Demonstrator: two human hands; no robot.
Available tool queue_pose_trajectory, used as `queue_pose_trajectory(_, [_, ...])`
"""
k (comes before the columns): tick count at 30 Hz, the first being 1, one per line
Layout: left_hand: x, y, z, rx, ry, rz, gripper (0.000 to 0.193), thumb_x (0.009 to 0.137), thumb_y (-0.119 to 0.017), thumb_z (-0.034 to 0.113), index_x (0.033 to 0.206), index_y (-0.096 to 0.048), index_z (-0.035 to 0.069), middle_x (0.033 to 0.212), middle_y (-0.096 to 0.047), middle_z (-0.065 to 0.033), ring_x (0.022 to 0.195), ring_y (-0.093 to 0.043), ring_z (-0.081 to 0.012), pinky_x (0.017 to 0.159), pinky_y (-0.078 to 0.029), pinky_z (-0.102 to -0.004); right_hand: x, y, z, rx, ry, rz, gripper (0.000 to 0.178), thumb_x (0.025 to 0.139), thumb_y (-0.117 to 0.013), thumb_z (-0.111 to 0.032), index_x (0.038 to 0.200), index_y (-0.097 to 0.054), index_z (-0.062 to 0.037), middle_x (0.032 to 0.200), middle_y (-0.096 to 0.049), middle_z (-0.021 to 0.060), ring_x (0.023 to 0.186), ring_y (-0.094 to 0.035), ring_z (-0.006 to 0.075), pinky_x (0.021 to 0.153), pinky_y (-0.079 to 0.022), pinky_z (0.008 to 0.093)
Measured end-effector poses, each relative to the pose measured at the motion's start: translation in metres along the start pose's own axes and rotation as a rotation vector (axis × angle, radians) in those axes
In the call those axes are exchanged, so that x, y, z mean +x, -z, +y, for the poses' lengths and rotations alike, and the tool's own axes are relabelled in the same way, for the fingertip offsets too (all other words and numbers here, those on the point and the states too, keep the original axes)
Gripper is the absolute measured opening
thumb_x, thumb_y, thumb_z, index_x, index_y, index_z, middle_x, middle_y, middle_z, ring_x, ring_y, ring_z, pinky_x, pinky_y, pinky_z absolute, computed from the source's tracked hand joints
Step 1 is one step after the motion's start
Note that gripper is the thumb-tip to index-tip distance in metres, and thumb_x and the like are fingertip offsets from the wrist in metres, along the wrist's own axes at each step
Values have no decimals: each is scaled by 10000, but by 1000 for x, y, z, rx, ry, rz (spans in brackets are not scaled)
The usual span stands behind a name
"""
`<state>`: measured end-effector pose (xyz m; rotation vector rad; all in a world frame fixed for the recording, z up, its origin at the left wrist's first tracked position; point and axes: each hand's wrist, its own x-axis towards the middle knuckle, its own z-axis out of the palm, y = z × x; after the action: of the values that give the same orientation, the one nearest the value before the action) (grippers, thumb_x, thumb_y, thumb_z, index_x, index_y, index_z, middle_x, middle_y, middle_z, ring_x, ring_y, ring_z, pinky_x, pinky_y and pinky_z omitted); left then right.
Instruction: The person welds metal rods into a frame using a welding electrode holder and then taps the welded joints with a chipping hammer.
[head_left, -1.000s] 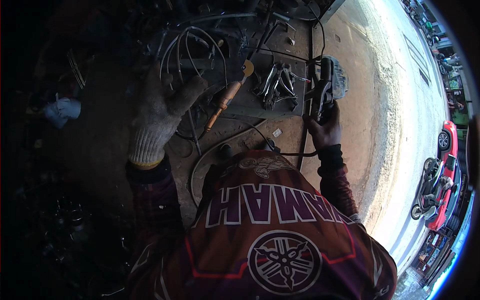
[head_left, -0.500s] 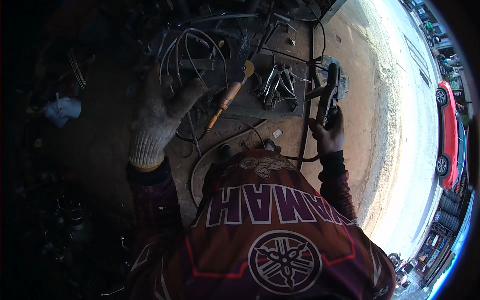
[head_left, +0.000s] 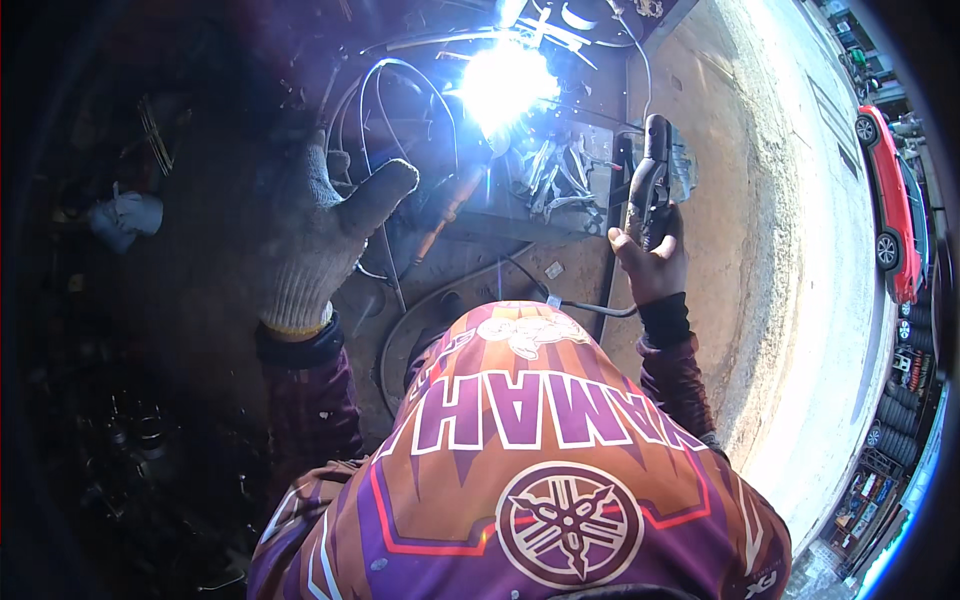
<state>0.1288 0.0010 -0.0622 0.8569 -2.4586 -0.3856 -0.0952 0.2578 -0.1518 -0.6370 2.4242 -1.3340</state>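
Observation:
My right hand, bare, is closed round a black welding electrode holder, whose cable runs down past the wrist. Left of the holder, a blinding welding arc burns over the dark metal bench; its glare hides the work beneath. My left hand, in a pale knit glove, has its thumb stretched away from the fingers. Nothing shows in its grasp, though the fingertips fade into shadow. Beside it lies a tool with an orange-brown handle. Several metal locking pliers lie on the bench edge below the arc.
Curved wires loop up near my left hand. A cable snakes over the floor by my feet. A crumpled pale cloth lies far left in the dark. A red car stands beyond the bright pavement at right.
The arc has flared up, lighting the bench and my shirt. The electrode holder in my right hand has shifted slightly left and become more upright. My left hand has barely moved.

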Motion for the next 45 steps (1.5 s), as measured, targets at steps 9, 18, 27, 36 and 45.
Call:
queue_pose_trajectory(9, [-14,-16,-33,312,-387,26,404,870,-682,133,1242,-550,48,1069,-585,-118,872,-608,-185,691,-514,-305,1,-3,21,123,-51,-57,793,736,-762,-151,1377,-325,14,1144,-588,110,1071,-576,191,895,-472,321])
queue_pose_trajectory(18, [-10,-10,-32,410,-556,118,471,836,-719,192,1260,-538,96,1062,-611,-135,960,-624,-246,744,-529,-331,-5,-3,33,470,-402,-63,437,764,-738,-213,1074,-498,-20,729,-534,25,558,-516,102,514,-446,249])
queue_pose_trajectory(27, [-7,-16,-32,-135,50,-102,462,891,-643,385,1208,-555,61,931,-596,-95,913,-609,-205,772,-490,-318,-18,6,64,306,-134,56,593,754,-745,-178,1220,-430,11,970,-575,55,783,-559,139,685,-480,283])
queue_pose_trajectory(36, [-12,-17,-29,-260,60,-128,395,909,-626,190,1285,-535,108,1190,-555,-138,990,-610,-249,817,-495,-320,-19,-5,44,264,-118,33,748,713,-782,-217,1297,-378,21,978,-582,76,775,-570,142,678,-490,286])
queue_pose_trajectory(45, [-1,1,-3,-17,-134,-14,419,902,-622,359,1196,-565,66,1106,-582,-143,865,-613,-249,706,-513,-356,-17,-14,38,122,63,59,692,726,-765,-195,1280,-400,5,1015,-558,66,892,-548,148,775,-461,300])
